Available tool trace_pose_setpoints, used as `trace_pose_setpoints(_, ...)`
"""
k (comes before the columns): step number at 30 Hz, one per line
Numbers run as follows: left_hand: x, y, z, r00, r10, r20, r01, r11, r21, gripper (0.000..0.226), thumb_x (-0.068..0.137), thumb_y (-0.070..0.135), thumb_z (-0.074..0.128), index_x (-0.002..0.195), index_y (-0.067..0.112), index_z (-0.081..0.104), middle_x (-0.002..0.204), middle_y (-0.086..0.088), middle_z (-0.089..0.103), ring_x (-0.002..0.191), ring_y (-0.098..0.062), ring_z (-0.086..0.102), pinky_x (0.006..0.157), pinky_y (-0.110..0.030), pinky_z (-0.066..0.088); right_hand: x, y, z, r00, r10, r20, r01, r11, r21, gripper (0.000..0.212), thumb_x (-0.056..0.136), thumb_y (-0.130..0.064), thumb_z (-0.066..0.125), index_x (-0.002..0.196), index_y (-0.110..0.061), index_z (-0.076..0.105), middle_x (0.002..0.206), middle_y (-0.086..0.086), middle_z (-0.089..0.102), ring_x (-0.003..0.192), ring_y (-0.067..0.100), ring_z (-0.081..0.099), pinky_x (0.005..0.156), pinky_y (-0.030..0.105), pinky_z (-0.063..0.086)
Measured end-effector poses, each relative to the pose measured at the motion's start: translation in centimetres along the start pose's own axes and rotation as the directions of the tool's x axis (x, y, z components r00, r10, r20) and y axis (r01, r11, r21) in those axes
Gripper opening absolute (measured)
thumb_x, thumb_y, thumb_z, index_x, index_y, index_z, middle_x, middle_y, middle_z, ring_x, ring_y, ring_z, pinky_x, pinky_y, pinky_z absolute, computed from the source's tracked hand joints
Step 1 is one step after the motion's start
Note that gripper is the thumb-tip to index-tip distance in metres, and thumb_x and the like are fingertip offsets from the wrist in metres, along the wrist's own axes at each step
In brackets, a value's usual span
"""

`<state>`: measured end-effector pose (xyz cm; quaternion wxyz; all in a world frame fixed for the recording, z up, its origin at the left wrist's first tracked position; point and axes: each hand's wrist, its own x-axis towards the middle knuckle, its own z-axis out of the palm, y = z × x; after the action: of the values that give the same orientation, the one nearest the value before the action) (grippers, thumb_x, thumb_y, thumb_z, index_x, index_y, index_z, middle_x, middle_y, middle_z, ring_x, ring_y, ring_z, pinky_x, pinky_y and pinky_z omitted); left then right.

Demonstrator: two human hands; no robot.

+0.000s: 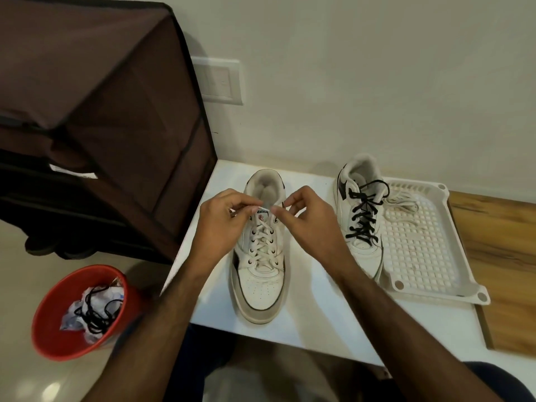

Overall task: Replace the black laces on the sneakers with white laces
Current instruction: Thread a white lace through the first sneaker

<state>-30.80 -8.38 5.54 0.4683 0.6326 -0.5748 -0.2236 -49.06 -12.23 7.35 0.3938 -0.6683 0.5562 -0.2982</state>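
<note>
A white sneaker (260, 274) threaded with a white lace (262, 242) stands in the middle of the white table, toe toward me. My left hand (223, 224) and my right hand (304, 221) each pinch an end of that white lace above the tongue. To the right stands a second white sneaker (362, 248) that carries a black lace (362, 216). Behind it a loose white lace (403, 200) lies in the white perforated tray (429, 256). A removed black lace (97, 311) lies in the red bucket (58, 329).
The white table (313, 314) meets a wall at the back. A brown fabric shoe rack (101, 111) stands to the left. The red bucket sits on the floor at lower left with crumpled paper inside. A wooden board (501, 256) lies under the tray at the right.
</note>
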Motion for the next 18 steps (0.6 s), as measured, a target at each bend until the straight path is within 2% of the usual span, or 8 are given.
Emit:
trace_pose_setpoints(3, 0.0, -0.3, 0.3, 0.999, -0.012, -0.045, 0.015, 0.999, 0.049, 0.012, 0.082, 0.01, 0.082, 0.09, 0.02, 0.081, 0.088, 0.009, 0.072, 0.076, -0.009, 0.067, 0.065, -0.014, 0.046, -0.1, -0.2, 1.1, 0.999, 0.039, 0.002, -0.038, 0.991, -0.129, 0.037, 0.08, -0.058, 0.076, 0.091, -0.029, 0.055, 0.084, -0.011, 0.064, 0.075, 0.003, 0.06, 0.066, 0.031, 0.05)
trace_pose_setpoints(7, 0.1, -0.2, 0.8, 0.998, 0.011, -0.064, -0.006, 0.997, 0.08, 0.009, 0.08, 0.01, 0.084, 0.083, 0.015, 0.079, 0.084, 0.007, 0.072, 0.074, -0.008, 0.067, 0.064, -0.007, 0.04, -0.1, 0.2, 2.3, 0.996, 0.085, -0.023, -0.087, 0.988, -0.129, 0.032, 0.082, -0.05, 0.076, 0.094, -0.027, 0.057, 0.088, -0.013, 0.063, 0.083, 0.007, 0.063, 0.074, 0.036, 0.053)
trace_pose_setpoints(10, -0.2, 0.0, 1.6, 0.999, -0.006, -0.039, 0.009, 0.997, 0.072, 0.01, 0.08, 0.011, 0.084, 0.084, 0.017, 0.078, 0.084, 0.01, 0.073, 0.075, -0.008, 0.067, 0.064, -0.007, 0.041, -0.4, 0.3, 2.6, 0.988, 0.145, -0.06, -0.145, 0.989, 0.015, 0.026, 0.082, -0.041, 0.076, 0.093, -0.024, 0.06, 0.088, -0.011, 0.066, 0.082, 0.006, 0.064, 0.072, 0.032, 0.054)
trace_pose_setpoints(14, -0.2, 0.2, 2.1, 0.998, -0.061, -0.012, 0.061, 0.998, 0.014, 0.009, 0.081, 0.011, 0.084, 0.085, 0.016, 0.078, 0.081, 0.012, 0.073, 0.073, -0.006, 0.066, 0.063, -0.008, 0.043, -0.7, 0.6, 2.3, 0.969, 0.241, -0.059, -0.227, 0.957, 0.18, 0.017, 0.085, -0.027, 0.074, 0.096, -0.018, 0.065, 0.087, -0.006, 0.07, 0.075, 0.002, 0.064, 0.057, 0.01, 0.041)
trace_pose_setpoints(15, -0.2, 0.2, 2.2, 0.997, -0.072, -0.008, 0.072, 0.997, -0.001, 0.009, 0.081, 0.011, 0.084, 0.085, 0.016, 0.078, 0.081, 0.012, 0.073, 0.073, -0.006, 0.066, 0.063, -0.009, 0.044, -0.7, 0.9, 2.2, 0.963, 0.265, -0.045, -0.249, 0.941, 0.23, 0.016, 0.084, -0.024, 0.073, 0.096, -0.018, 0.065, 0.088, -0.003, 0.072, 0.078, 0.005, 0.066, 0.06, 0.011, 0.043)
trace_pose_setpoints(18, -0.2, 0.4, 2.2, 0.997, -0.075, 0.01, 0.075, 0.997, 0.0, 0.01, 0.081, 0.009, 0.084, 0.086, 0.016, 0.078, 0.082, 0.014, 0.072, 0.074, -0.003, 0.066, 0.065, -0.009, 0.046, -0.7, 1.6, 2.2, 0.942, 0.334, 0.022, -0.319, 0.875, 0.365, 0.019, 0.08, -0.019, 0.076, 0.098, -0.018, 0.068, 0.091, 0.001, 0.076, 0.088, 0.014, 0.072, 0.075, 0.026, 0.051)
